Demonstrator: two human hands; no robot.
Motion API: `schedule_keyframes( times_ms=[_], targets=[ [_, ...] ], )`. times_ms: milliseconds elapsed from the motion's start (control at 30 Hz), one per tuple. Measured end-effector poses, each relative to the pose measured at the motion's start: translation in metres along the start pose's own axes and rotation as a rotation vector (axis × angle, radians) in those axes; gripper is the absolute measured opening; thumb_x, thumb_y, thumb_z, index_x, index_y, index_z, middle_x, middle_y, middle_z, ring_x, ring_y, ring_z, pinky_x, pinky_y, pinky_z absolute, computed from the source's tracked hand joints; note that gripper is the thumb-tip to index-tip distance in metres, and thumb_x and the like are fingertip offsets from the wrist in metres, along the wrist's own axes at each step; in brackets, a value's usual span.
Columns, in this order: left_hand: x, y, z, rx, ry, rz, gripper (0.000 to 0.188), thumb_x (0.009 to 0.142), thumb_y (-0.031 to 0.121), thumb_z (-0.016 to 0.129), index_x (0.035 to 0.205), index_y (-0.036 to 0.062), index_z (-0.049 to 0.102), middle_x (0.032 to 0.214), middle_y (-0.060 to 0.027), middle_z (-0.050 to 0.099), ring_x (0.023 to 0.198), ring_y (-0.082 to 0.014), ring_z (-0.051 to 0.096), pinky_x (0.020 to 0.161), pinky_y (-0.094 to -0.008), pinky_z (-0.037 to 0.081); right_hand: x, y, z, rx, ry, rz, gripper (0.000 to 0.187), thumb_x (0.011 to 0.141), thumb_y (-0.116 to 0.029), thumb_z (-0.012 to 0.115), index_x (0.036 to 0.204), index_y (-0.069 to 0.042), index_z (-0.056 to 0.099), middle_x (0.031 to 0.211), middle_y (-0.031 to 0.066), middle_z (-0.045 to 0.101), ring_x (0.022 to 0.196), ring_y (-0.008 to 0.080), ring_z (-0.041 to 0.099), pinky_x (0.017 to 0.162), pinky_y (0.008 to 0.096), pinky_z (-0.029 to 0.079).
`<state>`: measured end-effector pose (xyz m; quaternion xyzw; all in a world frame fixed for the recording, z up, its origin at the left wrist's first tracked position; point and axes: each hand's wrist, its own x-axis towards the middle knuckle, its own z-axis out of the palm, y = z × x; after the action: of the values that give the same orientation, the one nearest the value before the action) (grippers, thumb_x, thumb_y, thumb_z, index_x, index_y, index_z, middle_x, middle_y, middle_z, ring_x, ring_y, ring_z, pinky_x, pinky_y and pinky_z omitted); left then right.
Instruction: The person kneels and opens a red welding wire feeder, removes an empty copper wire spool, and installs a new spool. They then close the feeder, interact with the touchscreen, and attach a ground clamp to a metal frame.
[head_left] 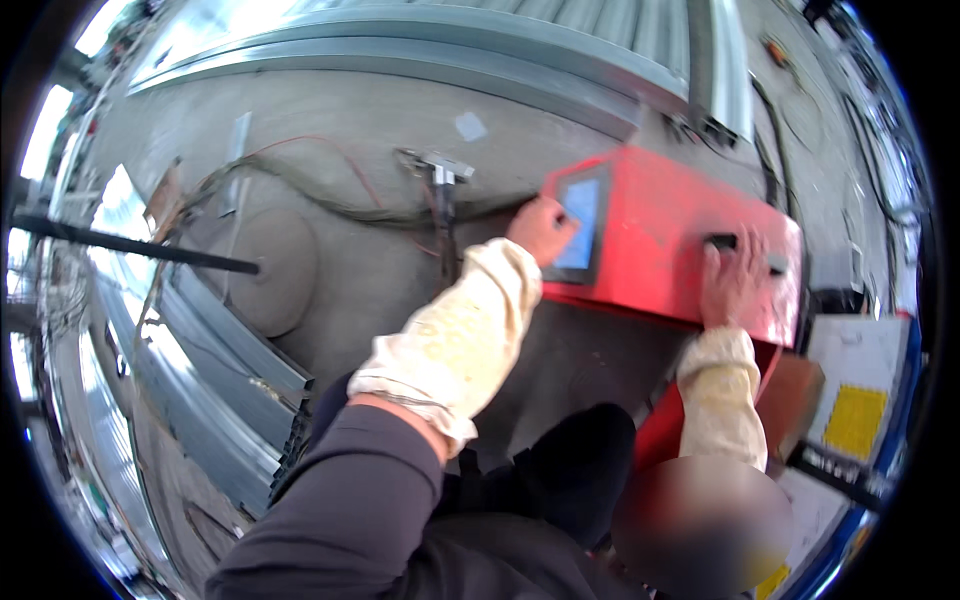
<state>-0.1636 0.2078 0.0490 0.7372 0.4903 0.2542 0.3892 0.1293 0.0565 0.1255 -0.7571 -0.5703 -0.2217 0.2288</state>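
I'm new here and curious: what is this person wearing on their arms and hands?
Both hands, left hand and right hand, are bare, without gloves. Each forearm wears a cream-yellow fabric oversleeve, gathered at wrist and elbow. Above the left one shows a dark grey-purple upper sleeve.

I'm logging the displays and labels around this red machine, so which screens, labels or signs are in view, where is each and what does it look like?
Screen: rectangular, pale blue, dark-framed, on the near-left face of the red machine; the left hand touches its edge.
Yellow label: a yellow rectangle on a white panel, at the right below the machine.
Dark strip label: narrow, dark with pale marks, just under the yellow one.
Pale patch: small square on the grey floor, beyond the machine.
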Motion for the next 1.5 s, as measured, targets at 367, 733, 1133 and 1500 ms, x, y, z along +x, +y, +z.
schedule_keyframes(
  times_ms=[367, 733, 1133, 1500],
  targets=[
    [-0.003, 0.06, -0.066, 0.093, -0.346, 0.216, 0.021, 0.088, 0.021, 0.069, 0.092, 0.0025, 0.06, 0.116, -0.019, 0.068, 0.116, -0.0293, 0.062, 0.098, -0.0359, 0.044, -0.069, 0.032, -0.08, 0.221, -0.046, 0.197, 0.067, 0.085, -0.02, 0.072, 0.142, 0.0, 0.044, 0.143, 0.0208, 0.05, 0.137, 0.0387, 0.042, 0.114, 0.045, 0.033],
    [-0.029, 0.062, -0.052, -0.244, -0.44, 0.072, 0.027, 0.09, 0.019, 0.069, 0.104, -0.0018, 0.06, 0.096, -0.0096, 0.068, 0.088, -0.0192, 0.063, 0.081, -0.0324, 0.048, -0.304, 0.028, -0.178, 0.845, -0.376, 1.514, 0.045, 0.104, -0.039, 0.053, 0.126, -0.001, 0.061, 0.109, 0.0038, 0.066, 0.097, 0.0124, 0.059, 0.087, 0.029, 0.048],
    [-0.156, 0.031, -0.074, -0.269, -0.184, -0.511, 0.027, 0.092, 0.015, 0.068, 0.111, -0.0018, 0.058, 0.138, -0.021, 0.056, 0.123, -0.0289, 0.056, 0.103, -0.0381, 0.043, -0.086, -0.118, -0.033, 1.898, 0.329, 1.762, 0.069, 0.101, -0.063, 0.036, 0.147, -0.012, 0.04, 0.146, 0.0058, 0.047, 0.133, 0.0257, 0.045, 0.112, 0.0432, 0.036],
    [-0.181, 0.027, -0.053, -0.076, -0.268, -0.452, 0.035, 0.088, 0.017, 0.069, 0.114, -0.0034, 0.058, 0.125, -0.0225, 0.061, 0.121, -0.0375, 0.056, 0.105, -0.0411, 0.042, -0.032, -0.12, -0.009, 1.405, 0.159, 1.915, 0.072, 0.096, -0.068, 0.043, 0.14, -0.011, 0.047, 0.134, 0.0062, 0.058, 0.119, 0.0238, 0.057, 0.099, 0.0435, 0.047]
  ],
)
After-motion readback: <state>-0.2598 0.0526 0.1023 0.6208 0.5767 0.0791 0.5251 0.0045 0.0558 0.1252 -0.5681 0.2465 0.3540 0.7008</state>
